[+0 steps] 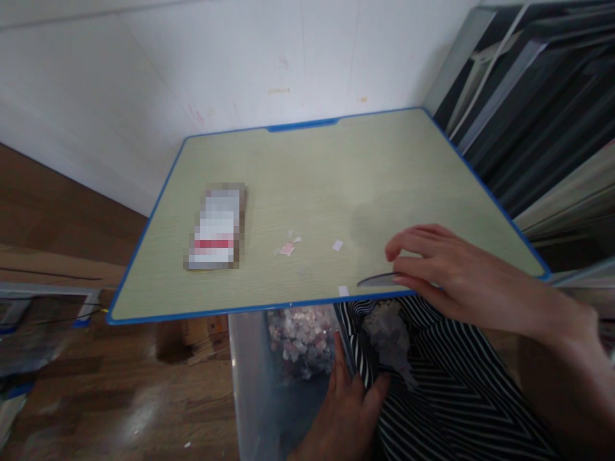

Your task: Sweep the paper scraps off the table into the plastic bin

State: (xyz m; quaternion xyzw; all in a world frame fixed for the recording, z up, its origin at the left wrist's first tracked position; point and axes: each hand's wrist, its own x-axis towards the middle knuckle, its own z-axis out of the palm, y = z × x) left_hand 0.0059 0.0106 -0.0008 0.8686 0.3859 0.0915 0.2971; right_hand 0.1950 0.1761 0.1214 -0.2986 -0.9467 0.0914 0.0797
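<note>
My right hand [427, 262] is above the front right part of the small table [307, 173]. Its fingers pinch a thin, pointed grey tool [377, 280] with a dark curved edge; its exact kind is unclear. To the left of the tool are a white scrap [337, 245], another white scrap [343, 291] at the front edge, and a little cluster of pinkish scraps [287, 248]. Below the table my left hand [343, 403] has its fingers apart, beside a clear plastic bag of pale scraps [305, 339]. More greyish scraps [389, 336] lie on the striped cloth over my lap.
A blurred-out flat object [216, 227] lies on the table's left side. A translucent bin [250, 390] stands below the front edge, around the bag. A white wall [269, 57] rises behind. Dark stacked panels [542, 109] lean at the right, and cardboard [204, 336] is on the floor.
</note>
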